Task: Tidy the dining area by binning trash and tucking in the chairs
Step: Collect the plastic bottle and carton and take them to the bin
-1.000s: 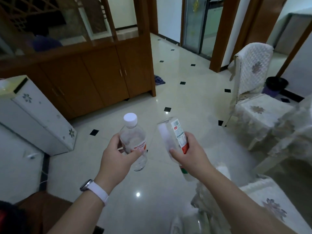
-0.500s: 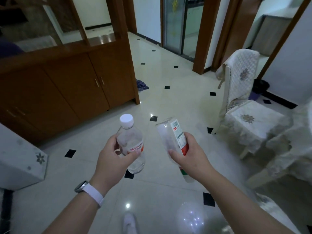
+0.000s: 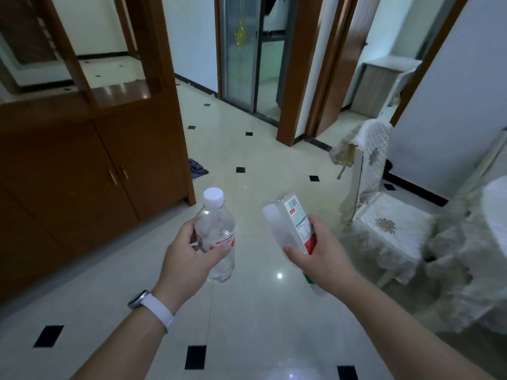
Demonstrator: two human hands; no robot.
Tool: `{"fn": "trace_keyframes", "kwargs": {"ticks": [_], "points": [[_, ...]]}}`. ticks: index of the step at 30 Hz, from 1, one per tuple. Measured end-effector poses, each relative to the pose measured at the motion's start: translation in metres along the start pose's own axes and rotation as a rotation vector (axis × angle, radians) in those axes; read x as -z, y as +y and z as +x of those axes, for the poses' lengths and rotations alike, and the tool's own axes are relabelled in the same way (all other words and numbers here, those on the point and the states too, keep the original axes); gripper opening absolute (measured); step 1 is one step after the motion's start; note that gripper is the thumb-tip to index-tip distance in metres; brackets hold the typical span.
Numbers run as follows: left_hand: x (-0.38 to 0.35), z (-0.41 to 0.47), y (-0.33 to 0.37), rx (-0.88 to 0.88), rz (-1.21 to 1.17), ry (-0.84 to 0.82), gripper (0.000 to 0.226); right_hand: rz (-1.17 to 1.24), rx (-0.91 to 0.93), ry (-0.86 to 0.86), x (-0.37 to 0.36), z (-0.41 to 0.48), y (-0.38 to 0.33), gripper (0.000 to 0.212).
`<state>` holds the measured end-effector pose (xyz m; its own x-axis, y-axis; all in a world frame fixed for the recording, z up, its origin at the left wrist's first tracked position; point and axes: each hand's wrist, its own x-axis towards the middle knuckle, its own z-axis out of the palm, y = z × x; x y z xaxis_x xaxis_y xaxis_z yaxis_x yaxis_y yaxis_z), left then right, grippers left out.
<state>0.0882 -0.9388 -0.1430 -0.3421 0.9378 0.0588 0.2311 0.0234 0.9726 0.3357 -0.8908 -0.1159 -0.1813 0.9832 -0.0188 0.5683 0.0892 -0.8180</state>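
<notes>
The white unit seen earlier at left is out of view; the wooden cabinet (image 3: 82,174) now fills that side. The left hand (image 3: 189,256) grips a capped, upright water bottle (image 3: 219,231). The right hand (image 3: 321,253) grips a tilted carton (image 3: 288,223). Both items are above the tiled floor (image 3: 260,311), left of a covered chair (image 3: 384,226).

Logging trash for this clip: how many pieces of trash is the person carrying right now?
2. A clear plastic bottle with a white cap is in the left hand, and a carton is in the right hand. No other piece shows.
</notes>
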Motion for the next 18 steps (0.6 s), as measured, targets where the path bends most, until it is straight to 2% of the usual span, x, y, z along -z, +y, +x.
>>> {"fn": "trace_keyframes", "kwargs": {"ticks": [8, 12, 18], "points": [[0.009, 0.132, 0.003, -0.049, -0.031, -0.105, 0.052, 0.025, -0.081, 0.091, -0.018, 0.088, -0.015, 0.035], [-0.014, 0.188, -0.005, -0.044, -0.023, -0.159, 0.051, 0.05, -0.084, 0.126, -0.019, 0.148, -0.013, 0.039], [-0.055, 0.301, -0.016, -0.037, 0.018, -0.177, 0.05, 0.219, -0.104, 0.168, -0.022, 0.279, 0.007, 0.038]]}}
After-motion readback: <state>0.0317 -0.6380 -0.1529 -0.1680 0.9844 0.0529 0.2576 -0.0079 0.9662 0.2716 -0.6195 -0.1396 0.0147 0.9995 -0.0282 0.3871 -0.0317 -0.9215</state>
